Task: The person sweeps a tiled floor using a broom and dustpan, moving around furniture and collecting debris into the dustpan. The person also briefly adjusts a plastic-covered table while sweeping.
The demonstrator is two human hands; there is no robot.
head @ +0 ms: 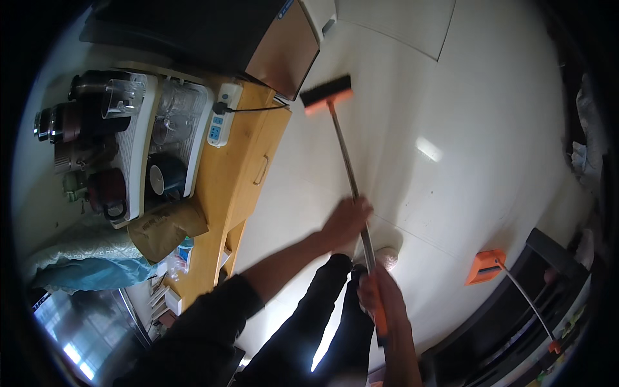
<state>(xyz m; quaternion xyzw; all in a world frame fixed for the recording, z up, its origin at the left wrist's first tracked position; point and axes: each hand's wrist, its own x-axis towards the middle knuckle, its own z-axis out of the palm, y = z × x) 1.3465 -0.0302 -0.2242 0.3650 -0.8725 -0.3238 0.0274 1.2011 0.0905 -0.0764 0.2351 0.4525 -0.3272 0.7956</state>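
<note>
My left hand point(349, 218) grips the metal shaft of a broom point(342, 150) around its middle. Lower in the picture, my right hand point(387, 296) is closed around the orange grip point(380, 317) at the broom's upper end. Black bristles and an orange block form the broom head point(328, 95), which lies out ahead over the pale floor, close to a wooden cabinet. Whether the bristles touch the floor is hard to tell. To my right stands an orange long-handled dustpan point(485, 267). Small dark specks point(428, 199) dot the floor between broom and dustpan.
A wooden cabinet point(242, 140) on the left bears a power strip point(224, 116), white racks point(193, 140) of cups and a brown paper bag point(169, 230). A dark appliance point(285, 53) stands beyond it. Dark furniture point(512, 300) lines the lower right.
</note>
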